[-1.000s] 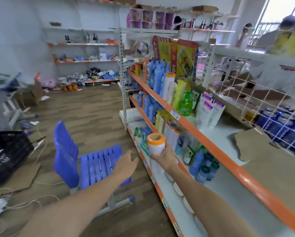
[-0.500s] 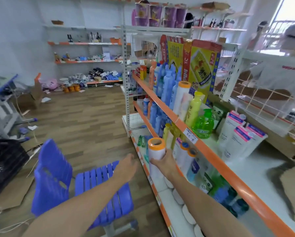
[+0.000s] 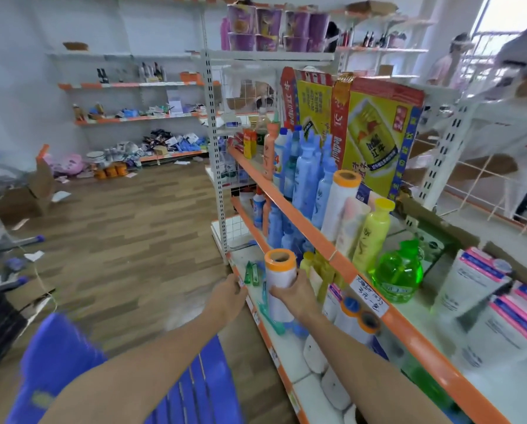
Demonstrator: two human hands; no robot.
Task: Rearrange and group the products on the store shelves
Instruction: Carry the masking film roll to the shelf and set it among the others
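— Down at the lower shelf (image 3: 289, 367), what do you have?

— My right hand (image 3: 292, 293) is wrapped around a white roll with an orange cap (image 3: 279, 278), fingers clamped on its middle. I hold it upright at the front edge of the shelf, the open top facing up at me.

— Has it moved since a second ago?

— Hardly against my hand; the grip is the same. But I have stepped closer to the rack, so the roll now sits nearer the green toothbrushes (image 3: 251, 273) lying on that shelf, and the yellow bottles (image 3: 317, 264) stand just behind my knuckles.

— And your other hand?

— My left hand (image 3: 229, 293) hung loose over the blue chair (image 3: 72, 371) a second ago. Now it is forward at the orange edge of the lower shelf, touching it or nearly so. I see only its back, so I cannot tell whether the fingers are apart or curled.

— Anything like that roll nearby?

— Yes, a taller white roll with an orange top (image 3: 341, 203) stands on the upper shelf (image 3: 341, 264), beside a yellow bottle (image 3: 373, 234) and a green pump bottle (image 3: 398, 273). Two more orange-capped rolls (image 3: 358, 319) lie below, right of my wrist. The upper shelf's price tag (image 3: 372, 293) is much closer than before.

— The chair?

— It has slipped lower in my sight, mostly under my left forearm.
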